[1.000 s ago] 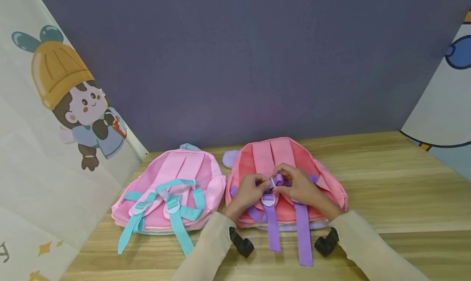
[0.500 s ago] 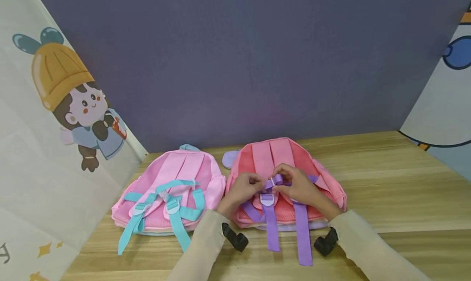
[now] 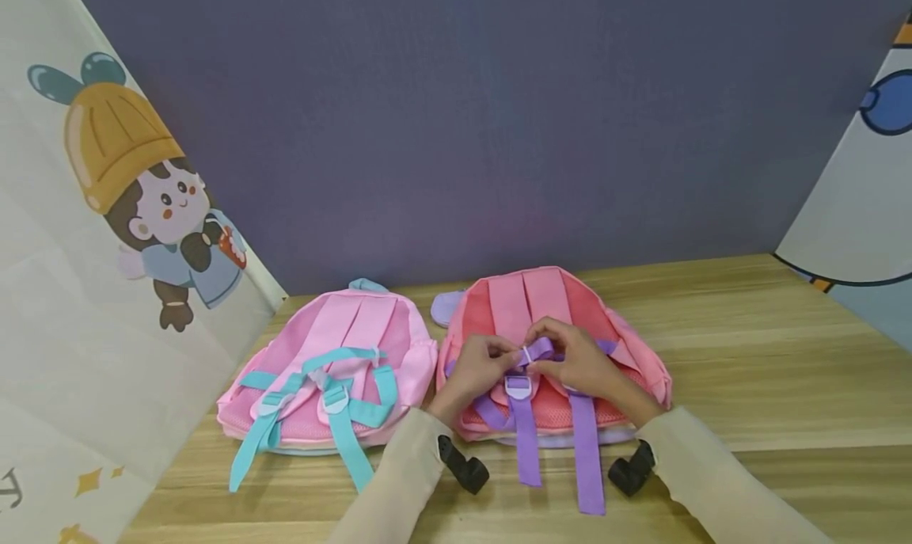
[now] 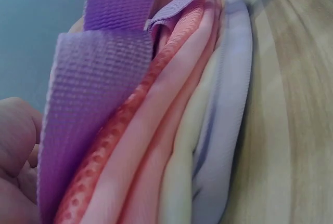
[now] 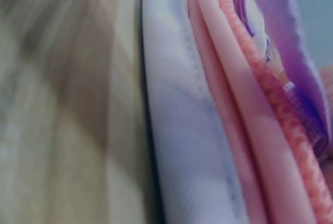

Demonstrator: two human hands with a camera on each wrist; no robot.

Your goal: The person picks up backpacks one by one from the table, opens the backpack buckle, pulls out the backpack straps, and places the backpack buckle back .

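Note:
A coral-pink backpack point(image 3: 473, 298) lies with its straps up on the wooden table. Over its middle, a bunched loop of purple webbing strap point(image 3: 541, 348) is bound by a thin white tie point(image 3: 527, 355). My left hand point(image 3: 484, 365) pinches at the strap's left side, fingertips right at the tie. From the right, thumb and index finger of my right hand point(image 3: 577, 360) pinch the looped strap. Just below sits a white buckle point(image 3: 518, 386). Purple webbing point(image 4: 96, 94) hides most of the left hand in the left wrist view; the right wrist view shows mainly the bag's layered edge.
A light-pink backpack point(image 3: 420, 362) with teal straps point(image 3: 351, 441) lies directly to the left. Two loose purple strap ends point(image 3: 588, 457) hang onto the table point(image 3: 769, 370) in front. A dark panel point(image 3: 499, 132) stands behind, and a lilac piece point(image 3: 445, 308) lies between the bags.
My left hand shifted slightly left off the tie half a second ago, baring some purple strap, and is now back beside it. The right hand has stayed in place.

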